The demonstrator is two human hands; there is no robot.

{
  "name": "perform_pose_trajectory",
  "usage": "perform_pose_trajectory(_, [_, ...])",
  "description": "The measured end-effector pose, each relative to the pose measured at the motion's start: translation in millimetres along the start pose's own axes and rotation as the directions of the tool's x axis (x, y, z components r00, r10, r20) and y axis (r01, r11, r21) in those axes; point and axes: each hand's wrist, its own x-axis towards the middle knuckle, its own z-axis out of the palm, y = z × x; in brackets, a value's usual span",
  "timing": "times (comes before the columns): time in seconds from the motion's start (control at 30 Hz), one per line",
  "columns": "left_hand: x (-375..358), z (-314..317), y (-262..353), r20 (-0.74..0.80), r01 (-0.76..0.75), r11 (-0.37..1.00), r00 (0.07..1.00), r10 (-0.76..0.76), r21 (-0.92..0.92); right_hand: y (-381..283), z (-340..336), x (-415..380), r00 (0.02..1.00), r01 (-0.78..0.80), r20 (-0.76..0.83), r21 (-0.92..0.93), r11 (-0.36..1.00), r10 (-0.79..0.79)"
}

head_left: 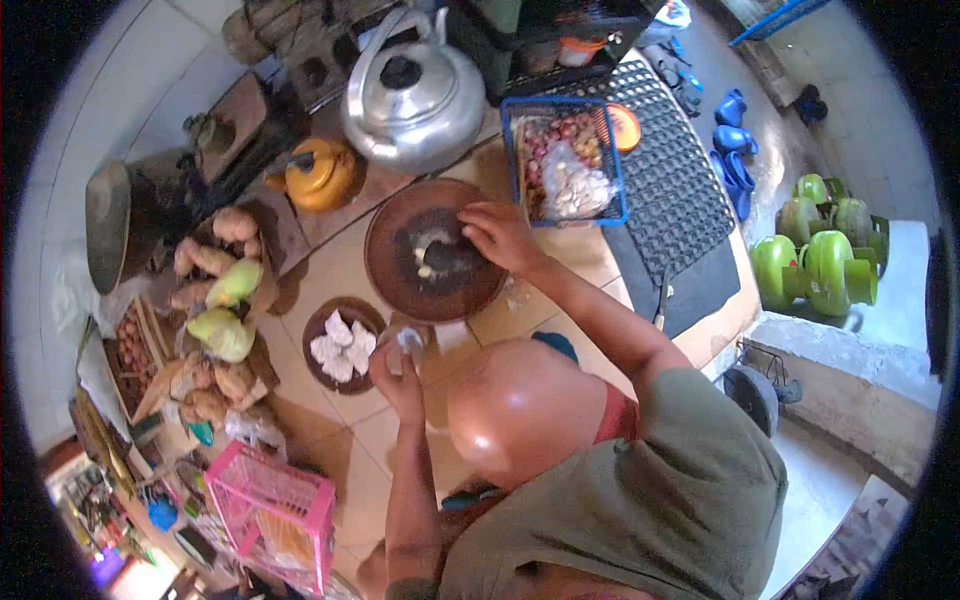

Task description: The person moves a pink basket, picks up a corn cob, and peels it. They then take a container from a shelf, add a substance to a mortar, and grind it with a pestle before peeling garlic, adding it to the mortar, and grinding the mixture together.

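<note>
Leaning over brown mortar (385,268), we curl right hand (503,238) near pestle (440,257), grip unclear; half-closed left hand (398,380) pinches pale scrap (408,340).

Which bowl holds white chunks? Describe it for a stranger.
Find the silver kettle. Below it sits a wide brown dish. Lower left of that, beside the left hand, is the smaller brown bowl, set apart by its large white chunks.

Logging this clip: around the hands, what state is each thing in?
Right hand: over large brown dish, grip unclear
Left hand: beside small brown bowl, grip unclear
Large brown dish: uncovered, pale bits inside
Small brown bowl: uncovered, holding white pieces
Silver kettle: lid on
Yellow kettle: lid on
Blue basket: uncovered, holding red bulbs, plastic bag
</note>
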Motion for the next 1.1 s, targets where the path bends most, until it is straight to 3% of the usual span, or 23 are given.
perform_pose_trajectory(0.03, [4.4, 2.0, 9.0, 0.006, -0.016, 1.0, 1.0, 0.016, -0.013, 16.9, -13.1, 1.1, 0.987, -0.066, -0.139, 0.076, 0.995, 0.077])
perform_pose_trajectory(0.1, [7.6, 2.3, 24.4, 0.058, -0.158, 0.863, 0.987, 0.148, 0.48, 59.2, -40.3, -0.5, 0.933, -0.185, -0.286, 0.146, 0.972, 0.221])
perform_pose_trajectory(0.13, [6.7, 4.9, 23.9, 0.175, -0.167, 0.862, 0.98, 0.093, 0.478, 69.0, -50.7, -4.4, 0.929, -0.186, -0.296, 0.142, 0.972, 0.221])
perform_pose_trajectory(0.2, [9.7, 14.0, 12.1, 0.217, -0.188, 0.833, 0.972, 0.084, 0.52, 81.0, -63.1, -9.1, 0.817, -0.403, -0.332, 0.253, 0.879, 0.47])
perform_pose_trajectory(0.23, [11.8, 18.2, 6.5, 0.254, -0.198, 0.803, 0.965, 0.06, 0.563, 74.8, -62.5, -7.0, 0.814, -0.402, -0.341, 0.254, 0.88, 0.47])
perform_pose_trajectory(0.3, [13.1, 19.2, -0.6, 0.233, -0.176, 0.822, 0.971, 0.055, 0.541, 45.3, -51.0, -11.9, 0.894, -0.36, -0.115, 0.389, 0.848, 0.433])
perform_pose_trajectory(0.37, [14.8, 20.4, -0.6, 0.237, -0.108, 0.808, 0.971, -0.04, 0.579, -1.2, -37.1, -19.1, 0.917, -0.399, 0.208, 0.522, 0.753, 0.342])
perform_pose_trajectory(0.4, [10.8, 19.4, 2.1, 0.235, -0.112, 0.807, 0.971, -0.034, 0.58, -11.9, -8.8, -36.1, 0.96, -0.265, 0.24, 0.618, 0.74, 0.143])
perform_pose_trajectory(0.43, [2.0, 18.1, 8.1, 0.244, -0.106, 0.838, 0.969, -0.034, 0.535, -37.3, -15.1, -37.0, 0.846, -0.443, 0.527, 0.611, 0.656, 0.081])
perform_pose_trajectory(0.47, [-2.0, 20.5, 16.7, 0.254, -0.103, 0.85, 0.966, -0.037, 0.517, -59.3, -23.8, -35.7, 0.653, -0.613, 0.757, 0.541, 0.576, -0.015])
perform_pose_trajectory(0.5, [-6.0, 22.9, 25.2, 0.264, -0.1, 0.862, 0.964, -0.041, 0.498, -67.2, -16.2, -43.6, 0.654, -0.618, 0.757, 0.545, 0.567, -0.015])
perform_pose_trajectory(0.57, [-20.3, 22.8, 40.8, 0.258, -0.33, 0.815, 0.938, 0.229, 0.476, -80.0, 3.1, -65.1, 0.792, -0.348, 0.573, 0.706, 0.617, -0.209])
perform_pose_trajectory(0.6, [-25.8, 23.1, 27.7, 0.252, -0.341, 0.805, 0.936, 0.245, 0.485, -78.8, 15.1, -69.0, 0.787, -0.355, 0.578, 0.71, 0.607, -0.215])
perform_pose_trajectory(0.63, [-20.9, 22.4, 41.5, 0.252, -0.334, 0.804, 0.939, 0.236, 0.492, -76.8, 25.4, -68.5, 0.607, -0.724, 0.765, 0.644, 0.249, -0.214])
perform_pose_trajectory(0.7, [-4.3, 30.4, 71.3, 0.237, -0.432, 0.786, 0.902, 0.362, 0.443, -68.7, 30.2, -74.3, 0.386, -0.923, 0.868, 0.359, -0.14, -0.311])
perform_pose_trajectory(0.73, [4.2, 34.3, 78.0, 0.241, -0.434, 0.787, 0.9, 0.363, 0.438, -61.5, 17.3, -75.9, 0.517, -0.827, 0.845, 0.535, 0.175, -0.139])
perform_pose_trajectory(0.77, [14.0, 37.9, 82.8, 0.293, -0.494, 0.77, 0.867, 0.403, 0.404, -54.6, 4.9, -76.2, 0.666, -0.643, 0.745, 0.581, 0.5, -0.009])
perform_pose_trajectory(0.8, [24.8, 42.7, 86.1, 0.339, -0.551, 0.749, 0.829, 0.444, 0.367, -52.0, -7.3, -71.1, 0.669, -0.642, 0.743, 0.578, 0.503, -0.001])
perform_pose_trajectory(0.87, [49.3, 54.1, 89.6, 0.421, -0.604, 0.753, 0.773, 0.474, 0.262, -49.2, -34.5, -52.6, 0.699, -0.708, 0.66, 0.581, 0.402, 0.275])
perform_pose_trajectory(0.93, [66.9, 65.2, 110.5, 0.367, -0.616, 0.729, 0.779, 0.508, 0.299, -28.7, -67.9, -27.3, 0.764, -0.645, 0.536, 0.652, 0.399, 0.361])
perform_pose_trajectory(1.0, [73.5, 59.7, 134.2, 0.312, -0.627, 0.7, 0.778, 0.545, 0.342, 48.5, -56.1, -31.4, 0.802, -0.564, 0.301, 0.664, 0.491, 0.515])
perform_pose_trajectory(1.03, [74.3, 52.5, 146.0, 0.328, -0.56, 0.789, 0.817, 0.474, 0.253, 61.8, -78.8, -2.3, 0.827, -0.419, 0.18, 0.83, 0.369, 0.533])
perform_pose_trajectory(1.1, [70.2, 44.7, 145.9, 0.357, -0.482, 0.86, 0.843, 0.403, 0.168, 103.2, -99.2, 38.0, 0.658, -0.353, -0.073, 0.849, 0.393, 0.749])
